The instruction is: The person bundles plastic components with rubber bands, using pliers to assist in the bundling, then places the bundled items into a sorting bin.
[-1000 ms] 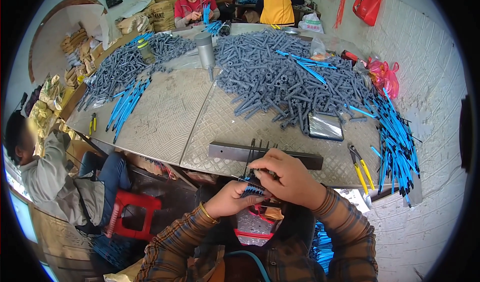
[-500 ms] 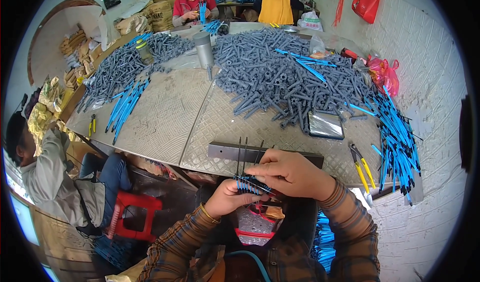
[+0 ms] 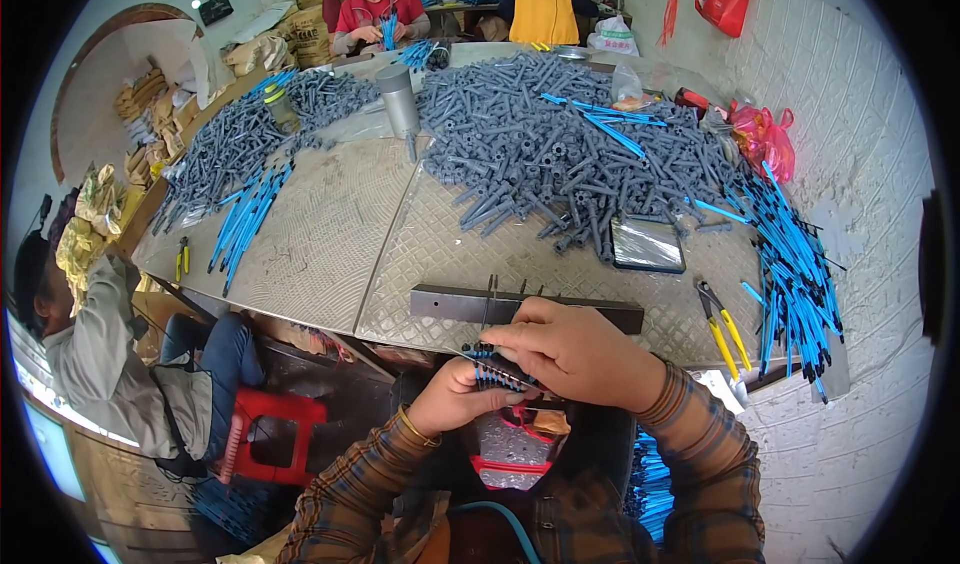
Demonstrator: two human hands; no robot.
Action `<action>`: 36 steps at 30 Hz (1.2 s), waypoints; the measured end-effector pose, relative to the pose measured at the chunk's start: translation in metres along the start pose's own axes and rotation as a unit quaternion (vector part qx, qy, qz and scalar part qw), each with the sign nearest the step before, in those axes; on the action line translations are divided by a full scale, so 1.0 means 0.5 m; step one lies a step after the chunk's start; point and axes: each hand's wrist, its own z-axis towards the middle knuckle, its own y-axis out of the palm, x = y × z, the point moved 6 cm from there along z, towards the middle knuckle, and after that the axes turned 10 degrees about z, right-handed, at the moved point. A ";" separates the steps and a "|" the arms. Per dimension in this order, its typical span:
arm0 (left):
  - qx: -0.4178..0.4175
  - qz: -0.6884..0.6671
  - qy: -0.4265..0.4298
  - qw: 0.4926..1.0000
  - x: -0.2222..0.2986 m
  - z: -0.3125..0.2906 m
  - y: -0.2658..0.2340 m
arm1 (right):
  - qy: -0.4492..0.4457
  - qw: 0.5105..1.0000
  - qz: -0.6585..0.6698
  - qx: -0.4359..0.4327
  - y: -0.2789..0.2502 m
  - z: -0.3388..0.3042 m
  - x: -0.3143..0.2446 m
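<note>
My left hand (image 3: 445,401), low in front of the table edge, is closed round a bundle of thin blue rods with black ends (image 3: 490,374). Over the bundle bends my right hand (image 3: 575,352), its fingers together and the fingertips at the black ends; whatever they pinch is hidden. A thin dark rod (image 3: 489,302) stands up beside those fingertips. More dark tips show behind the right hand. Just past my hands a dark metal bar (image 3: 455,302) lies along the table edge.
Grey plastic tubes (image 3: 560,154) are heaped on the table (image 3: 330,199). Blue rods (image 3: 795,294) pile at the right, near yellow-handled pliers (image 3: 722,329) and a flat dark rectangular object (image 3: 648,244). A grey cylinder (image 3: 398,104) stands mid-table. One person (image 3: 120,354) sits at left; others work behind.
Of two tall dark rods beside my right fingertips, one now stands up plainly. My right hand has shifted slightly left and down over the bundle; the left keeps its hold.
</note>
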 end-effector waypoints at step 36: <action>0.029 0.066 -0.019 0.997 -0.031 0.008 0.015 | 0.187 0.969 0.127 0.104 -0.035 -0.067 0.046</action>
